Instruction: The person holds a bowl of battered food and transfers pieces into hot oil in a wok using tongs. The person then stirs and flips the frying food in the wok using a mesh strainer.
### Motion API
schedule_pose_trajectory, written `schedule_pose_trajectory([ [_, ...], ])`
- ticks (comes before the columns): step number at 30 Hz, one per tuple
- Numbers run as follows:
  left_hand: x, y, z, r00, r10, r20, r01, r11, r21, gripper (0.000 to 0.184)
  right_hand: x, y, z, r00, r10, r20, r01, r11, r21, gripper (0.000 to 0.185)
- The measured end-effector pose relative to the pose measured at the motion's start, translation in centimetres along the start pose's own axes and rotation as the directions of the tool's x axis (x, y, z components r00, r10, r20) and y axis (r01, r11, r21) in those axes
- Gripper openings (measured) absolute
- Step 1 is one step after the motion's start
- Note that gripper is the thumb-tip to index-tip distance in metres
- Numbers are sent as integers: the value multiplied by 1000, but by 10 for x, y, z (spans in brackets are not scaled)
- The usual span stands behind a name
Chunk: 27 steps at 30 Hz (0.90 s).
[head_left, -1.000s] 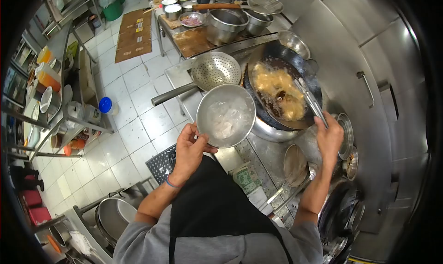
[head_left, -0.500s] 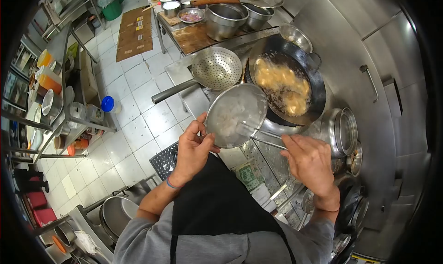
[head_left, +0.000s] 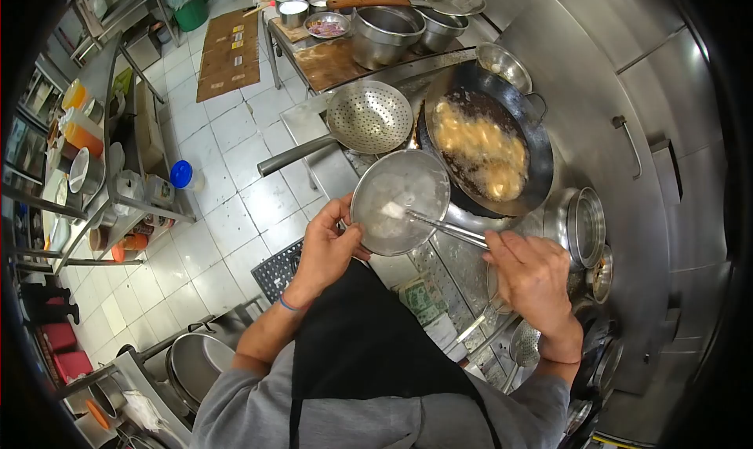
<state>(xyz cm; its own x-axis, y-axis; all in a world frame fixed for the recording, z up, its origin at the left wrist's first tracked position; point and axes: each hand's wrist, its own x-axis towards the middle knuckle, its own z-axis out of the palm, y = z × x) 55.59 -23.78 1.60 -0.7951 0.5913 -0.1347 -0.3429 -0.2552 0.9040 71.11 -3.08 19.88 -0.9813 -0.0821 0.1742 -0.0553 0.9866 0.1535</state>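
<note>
My left hand (head_left: 333, 241) grips the rim of a metal bowl (head_left: 427, 174), thumb on the near side. A wet, whitish coating covers the inside of the bowl. Metal tongs (head_left: 447, 229) are held in my right hand (head_left: 529, 276), fingers closed around them. Their tips pinch a small pale piece of food (head_left: 394, 210) inside the bowl. Just beyond the bowl, a black wok (head_left: 541, 147) holds bubbling oil with golden pieces of food (head_left: 478, 139) frying in it.
A perforated strainer ladle (head_left: 369, 116) lies left of the wok, its handle pointing left. Stacked metal bowls (head_left: 584, 225) stand right of the wok. Pots (head_left: 384, 41) and small containers crowd the far counter. A shelf rack (head_left: 129, 214) stands at left across the tiled floor.
The tongs' tips now show with the pale piece between them, inside the bowl. My right hand has shifted slightly right, and the bowl has moved slightly down.
</note>
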Motion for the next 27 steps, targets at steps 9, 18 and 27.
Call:
schedule_pose_trajectory([
  [9,8,-21,-6,992,-123,-30,118,986,-118,15,-18,37,-10,917,234,-323,-234,972,39,26],
  [18,-5,-22,-7,992,-117,-43,108,981,-163,15,23,139,46,763,577,-292,-626,772,-110,25],
  [27,-16,-12,-10,991,-42,-129,20,986,-167,13,58,190,102,670,680,-297,-728,679,-88,30],
])
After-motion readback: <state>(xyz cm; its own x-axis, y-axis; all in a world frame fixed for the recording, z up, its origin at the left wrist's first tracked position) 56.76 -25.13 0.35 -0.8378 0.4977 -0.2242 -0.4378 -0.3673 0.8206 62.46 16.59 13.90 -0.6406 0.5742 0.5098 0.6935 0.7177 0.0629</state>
